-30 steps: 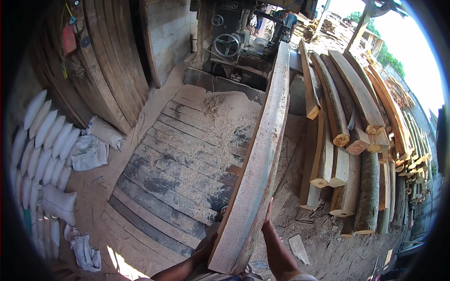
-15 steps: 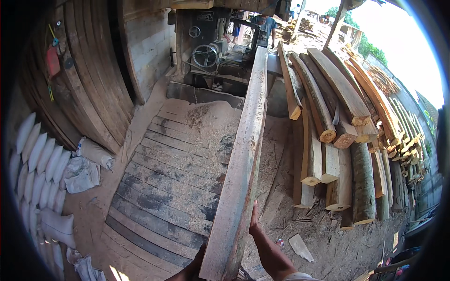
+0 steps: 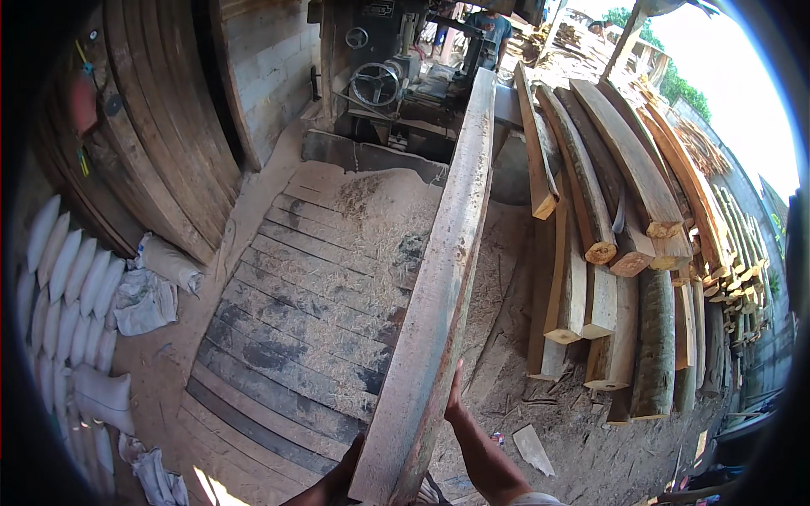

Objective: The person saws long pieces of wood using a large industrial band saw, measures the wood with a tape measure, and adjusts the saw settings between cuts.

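Observation:
A long, squared wooden beam (image 3: 430, 304) with a rough, pale top runs from close in front of me up to the machine. My left hand (image 3: 348, 462) holds its left side near the close end. Farther along, my right hand (image 3: 455, 396) presses against the right side. Most of the fingers on both hands are hidden by the wood. The beam's far end reaches a dark sawing machine (image 3: 396, 84) with handwheels, where the blade cannot be made out.
Stacked timber (image 3: 629, 160) with bark edges fills the right. Sawdust (image 3: 388, 198) covers the slatted board floor (image 3: 278, 337). White sacks (image 3: 72, 278) are piled at left beside leaning planks (image 3: 152, 126). Another person (image 3: 491, 34) stands beyond the machine.
My view has tilted down and turned slightly left, so the surroundings sit a little higher and further right. The beam's near end appears slightly further left. Both hands keep their hold.

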{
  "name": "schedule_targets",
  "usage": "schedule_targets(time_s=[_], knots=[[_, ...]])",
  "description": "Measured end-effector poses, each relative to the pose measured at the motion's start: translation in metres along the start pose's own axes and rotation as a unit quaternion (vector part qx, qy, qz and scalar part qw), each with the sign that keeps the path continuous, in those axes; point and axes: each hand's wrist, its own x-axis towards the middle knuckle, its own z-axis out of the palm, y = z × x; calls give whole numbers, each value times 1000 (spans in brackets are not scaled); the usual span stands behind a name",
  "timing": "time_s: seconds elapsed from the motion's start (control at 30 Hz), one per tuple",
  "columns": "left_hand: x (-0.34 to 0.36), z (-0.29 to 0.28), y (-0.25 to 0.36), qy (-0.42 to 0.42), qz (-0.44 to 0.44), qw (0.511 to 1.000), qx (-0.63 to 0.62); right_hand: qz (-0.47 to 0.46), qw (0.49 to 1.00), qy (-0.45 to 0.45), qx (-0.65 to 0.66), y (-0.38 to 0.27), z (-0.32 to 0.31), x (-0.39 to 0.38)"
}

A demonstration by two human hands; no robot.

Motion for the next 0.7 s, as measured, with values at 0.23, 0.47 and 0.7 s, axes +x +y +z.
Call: schedule_targets(time_s=[0.23,0.47,0.7], knots=[[11,12,39,7,-14,1000,-20,23,1000,2,3,-26,19,4],[30,21,70,10,-6,999,-48,16,1000,-1,-14,-35,-4,50],[56,34,108,23,-15,996,-83,41,998,39,-22,-68,-15,108]])
